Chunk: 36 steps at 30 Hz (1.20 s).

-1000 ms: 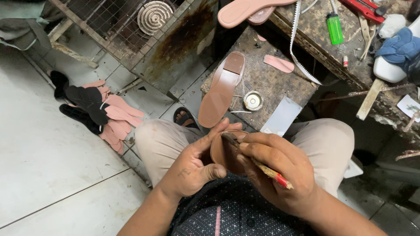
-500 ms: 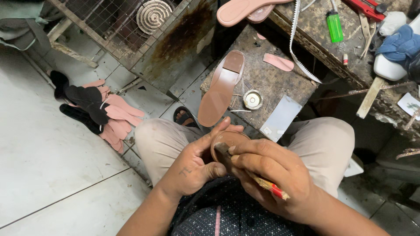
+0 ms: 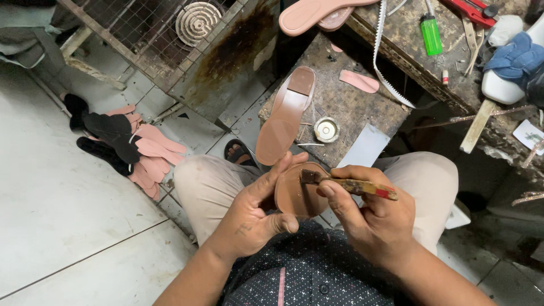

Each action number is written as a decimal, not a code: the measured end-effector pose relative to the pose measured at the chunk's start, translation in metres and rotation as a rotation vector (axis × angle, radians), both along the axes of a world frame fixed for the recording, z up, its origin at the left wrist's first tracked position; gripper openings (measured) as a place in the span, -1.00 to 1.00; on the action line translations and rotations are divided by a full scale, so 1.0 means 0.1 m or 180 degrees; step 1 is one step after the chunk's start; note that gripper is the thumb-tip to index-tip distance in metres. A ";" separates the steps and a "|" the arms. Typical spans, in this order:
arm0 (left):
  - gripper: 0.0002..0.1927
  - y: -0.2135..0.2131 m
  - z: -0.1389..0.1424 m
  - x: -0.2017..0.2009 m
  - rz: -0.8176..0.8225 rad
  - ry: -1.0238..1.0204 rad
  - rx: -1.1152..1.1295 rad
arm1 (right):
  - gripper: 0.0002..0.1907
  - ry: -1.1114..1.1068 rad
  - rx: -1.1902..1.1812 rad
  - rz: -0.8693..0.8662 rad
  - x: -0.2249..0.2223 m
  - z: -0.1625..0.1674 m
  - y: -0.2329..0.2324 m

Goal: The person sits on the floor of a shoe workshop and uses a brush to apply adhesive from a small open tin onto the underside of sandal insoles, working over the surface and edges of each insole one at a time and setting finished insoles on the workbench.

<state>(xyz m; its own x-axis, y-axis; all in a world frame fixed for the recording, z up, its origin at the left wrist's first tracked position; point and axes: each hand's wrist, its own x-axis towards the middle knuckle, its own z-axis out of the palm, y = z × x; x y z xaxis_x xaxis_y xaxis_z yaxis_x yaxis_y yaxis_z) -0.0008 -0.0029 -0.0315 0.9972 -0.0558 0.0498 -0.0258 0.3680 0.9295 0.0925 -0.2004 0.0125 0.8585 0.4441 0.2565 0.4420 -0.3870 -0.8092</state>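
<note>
Head view looks down on the left hand (image 3: 255, 218) pinching a brown sole piece (image 3: 297, 192) by its edge over the lap, while the right hand (image 3: 371, 218) is closed around a small brush (image 3: 345, 184), bristles touching the piece. Glue could smear onto the gripping thumb or drip onto the trousers (image 3: 204, 187) if the brush overruns the rim; a loose pinch might let the piece tip.

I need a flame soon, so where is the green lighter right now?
In the head view the green lighter lies at upper right on the dark workbench, between the white toothed strip and the red tool.
</note>
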 end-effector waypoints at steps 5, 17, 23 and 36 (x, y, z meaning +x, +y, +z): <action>-0.03 -0.01 0.01 0.02 0.0015 -0.0067 0.0281 | -0.78 -0.0200 0.0061 0.0226 -0.04 0.05 -0.01; 0.05 -0.07 0.07 0.12 -0.0092 0.0072 -0.0478 | -0.80 -0.0484 -0.0006 0.0538 0.10 0.29 0.03; 0.05 -0.03 0.11 0.14 -0.0191 -0.0064 -0.0276 | -0.78 -0.0818 0.0086 0.0821 0.13 0.37 0.08; 0.04 -0.02 0.09 0.15 -0.0307 -0.0045 -0.0492 | -0.75 -0.0867 0.0024 0.1038 0.11 0.46 0.11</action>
